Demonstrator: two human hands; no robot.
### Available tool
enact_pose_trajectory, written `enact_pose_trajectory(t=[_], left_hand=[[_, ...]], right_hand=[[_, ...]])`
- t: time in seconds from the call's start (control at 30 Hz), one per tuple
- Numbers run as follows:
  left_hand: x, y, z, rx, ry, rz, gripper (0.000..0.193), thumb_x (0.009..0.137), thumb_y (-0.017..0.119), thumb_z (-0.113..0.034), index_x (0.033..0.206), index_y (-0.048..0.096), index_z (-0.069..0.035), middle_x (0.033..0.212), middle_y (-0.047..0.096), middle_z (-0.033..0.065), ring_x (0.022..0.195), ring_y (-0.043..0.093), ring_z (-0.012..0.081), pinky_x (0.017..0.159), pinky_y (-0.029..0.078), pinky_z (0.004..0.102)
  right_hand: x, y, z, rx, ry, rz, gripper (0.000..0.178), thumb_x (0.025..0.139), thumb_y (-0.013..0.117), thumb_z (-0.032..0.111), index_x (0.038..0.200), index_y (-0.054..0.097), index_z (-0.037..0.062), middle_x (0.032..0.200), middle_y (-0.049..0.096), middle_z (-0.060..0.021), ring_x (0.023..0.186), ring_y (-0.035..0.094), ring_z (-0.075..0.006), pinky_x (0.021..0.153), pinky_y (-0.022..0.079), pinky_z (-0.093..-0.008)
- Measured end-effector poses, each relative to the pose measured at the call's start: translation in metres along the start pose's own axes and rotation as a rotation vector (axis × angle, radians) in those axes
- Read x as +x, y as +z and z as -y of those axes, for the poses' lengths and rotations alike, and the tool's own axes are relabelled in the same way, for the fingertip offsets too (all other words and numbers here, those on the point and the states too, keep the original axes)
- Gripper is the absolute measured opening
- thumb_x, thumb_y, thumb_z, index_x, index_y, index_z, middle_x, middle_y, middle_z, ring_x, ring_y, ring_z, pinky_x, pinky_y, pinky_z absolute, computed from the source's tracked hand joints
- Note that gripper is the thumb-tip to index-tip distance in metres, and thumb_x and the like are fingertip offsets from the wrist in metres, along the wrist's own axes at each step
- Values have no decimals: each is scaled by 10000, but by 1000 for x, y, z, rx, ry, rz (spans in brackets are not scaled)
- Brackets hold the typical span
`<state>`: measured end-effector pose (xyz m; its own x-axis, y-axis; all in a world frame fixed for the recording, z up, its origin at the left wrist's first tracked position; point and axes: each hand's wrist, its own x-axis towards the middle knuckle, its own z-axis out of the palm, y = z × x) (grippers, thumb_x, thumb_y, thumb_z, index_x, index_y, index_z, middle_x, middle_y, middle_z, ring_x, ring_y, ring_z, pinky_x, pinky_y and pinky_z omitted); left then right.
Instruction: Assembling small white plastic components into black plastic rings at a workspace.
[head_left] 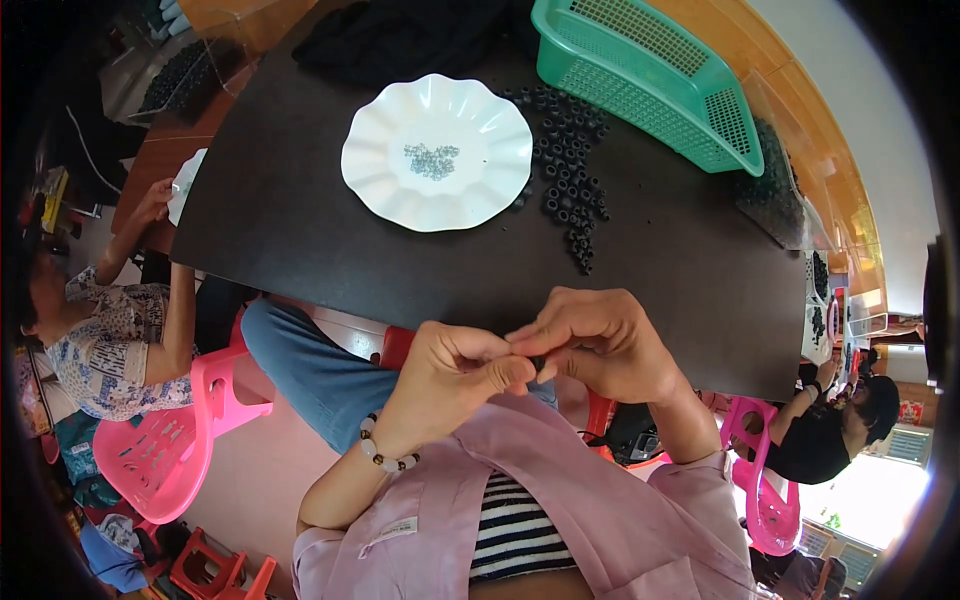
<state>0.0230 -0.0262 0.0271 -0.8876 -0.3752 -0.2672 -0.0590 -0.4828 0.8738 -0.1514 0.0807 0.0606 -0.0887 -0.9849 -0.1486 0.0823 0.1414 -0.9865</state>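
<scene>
Taking the spot where my fingertips meet as the clock's centre, I have my left hand (445,378) coming in from seven and my right hand (618,352) from four. Both are pinched together around one small black piece (539,364), just off the near edge of the dark table (340,262). My fingers hide most of it, so I can't tell how far the work on this one has got.

Plenty looks left to me: loose black rings (568,185) lie scattered at twelve o'clock, and a small cluster of clear bits (432,162) sits in the middle of the white scalloped plate (372,155) at eleven. The green basket (640,112) stands at one o'clock, beyond the rings. I can't pick out finished pieces from untouched ones, so what's done I can't count.
</scene>
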Motion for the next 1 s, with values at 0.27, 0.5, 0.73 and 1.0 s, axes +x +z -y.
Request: enact_pose_trajectory(t=[0.27, 0.5, 0.73, 1.0], left_hand=[[8, -9, 18, -230, 92, -45, 185, 847, 722, -146, 928, 708, 20, 799, 682, 57, 720, 611, 84, 663, 500, 209], [12, -8, 27, -301, 129, -97, 184, 849, 723, -147, 956, 708, 1, 821, 679, 36, 746, 586, 63, 689, 480, 201], [13, -6, 33, -317, 133, -84, 211, 849, 724, -143, 1002, 700, 0, 843, 675, 17, 754, 568, 47, 689, 461, 190], [11, -6, 31, -296, 127, -87, 210, 879, 692, -152, 1007, 697, 14, 861, 680, 25, 768, 575, 51, 712, 470, 191]], right_hand=[[14, -10, -7, 20, -64, 82, 438, 682, 812, 15, 1098, 678, -2, 1035, 657, -71, 863, 555, -133, 787, 468, -260], [13, -9, -22, -118, -128, 9, 462, 680, 829, 41, 1113, 666, 36, 1063, 640, -59, 909, 554, -126, 807, 455, -261], [9, -4, -31, -135, -148, -50, 389, 727, 800, 40, 1083, 645, 41, 1051, 610, -36, 925, 551, -117, 821, 457, -272], [6, -1, -31, -192, -190, -118, 375, 731, 787, 23, 1077, 643, 30, 1019, 606, -34, 866, 539, -116, 781, 458, -269]])
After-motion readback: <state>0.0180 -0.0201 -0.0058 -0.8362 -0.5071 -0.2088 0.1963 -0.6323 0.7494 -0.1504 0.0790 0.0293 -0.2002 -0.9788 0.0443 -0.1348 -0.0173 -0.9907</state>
